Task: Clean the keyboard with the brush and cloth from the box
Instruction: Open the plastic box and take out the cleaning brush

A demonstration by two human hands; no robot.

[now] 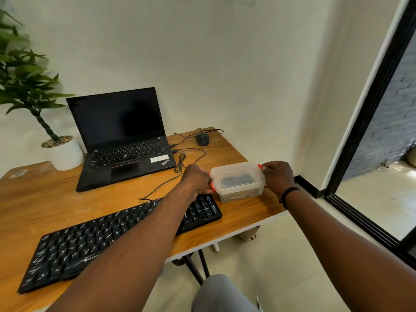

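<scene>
- Translucent plastic box (238, 184) sits right of centre in the frame, on the wooden desk (67, 199) near its right edge, lid on, with something dark showing through the lid.
- Both hands are on it: the left hand (197, 179) at the box's left end, the right hand (278, 175) at its right end.
- Fingers of each hand curl in against an orange latch (260, 165) at its end of the lid; my read is that the clips are about to be popped, one per side, which is why the grip is on the ends and not the top.
- Whether either latch is already loose, I cannot tell.
- Brush and cloth are not separately visible; the dark shape inside is probably them, but the plastic blurs it.
- Keyboard (90, 242), the thing to be cleaned, lies across the lower left of the frame, pale scratch-like marks on its keys, its right end just below the box and under the left forearm.
- Box stands just beside that end, so the tools should come out with a short reach.
- Above the keyboard, left of centre, an open laptop (121, 136) with a dark screen; a mouse (202, 139) behind the box, cables trailing between.
- Potted plant (60, 152) fills the upper left.
- Cleaning itself has not begun; opening the box looks like the step in hand.
</scene>
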